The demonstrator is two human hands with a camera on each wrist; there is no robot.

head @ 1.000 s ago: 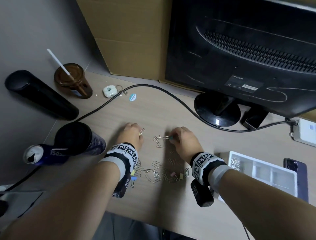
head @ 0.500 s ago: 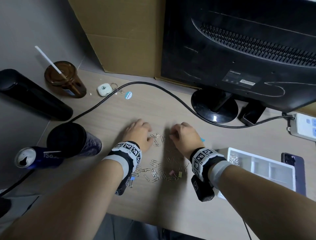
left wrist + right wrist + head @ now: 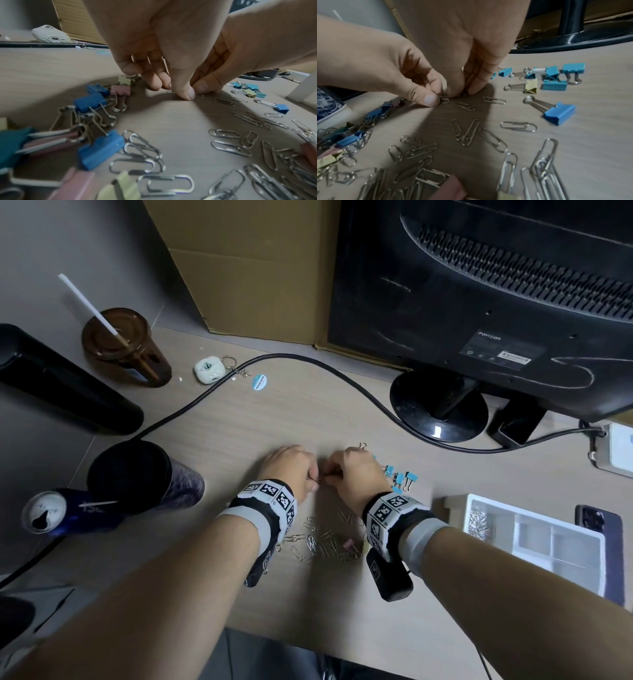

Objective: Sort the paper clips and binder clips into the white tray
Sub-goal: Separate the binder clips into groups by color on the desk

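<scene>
Two hands work at the middle of the desk [image 3: 239, 433], fingertips almost touching each other.

Far left: black cylinder, brown cup with straw [image 3: 126, 347], dark tumbler, soda can [image 3: 46, 511]. None of these is in the way.

Left hand [image 3: 287, 467]: thumb and fingers curled down to the desk surface, pinching small paper clips [image 3: 444, 99] between the thumb tip and forefinger. Left of it, in the left wrist view, lie loose binder clips [image 3: 91, 101] in blue, pink and yellow.

Right hand [image 3: 356, 474]: fingers also curled, tips closed on the same little bunch of clips; from the right wrist view the pinch is plain, though how many clips it holds cannot be told.

Near side, between the wrists: a heap of unsorted silver paper clips [image 3: 325, 542]. Just right of the right hand: a group of light blue binder clips [image 3: 399, 477].

Right: white tray [image 3: 589, 583], well apart from the hands. Its leftmost compartment holds some silver clips; the other compartments look bare. A phone [image 3: 599, 542] lies beyond it.

Step in hand, as judged: gathering or untangling paper clips at the far edge of the scatter. Task is at an early stage, most clips being on the desk. Next move calls for a secure pinch, a carry rightward over the blue binder clips, and release into the compartment with the silver clips.
</scene>
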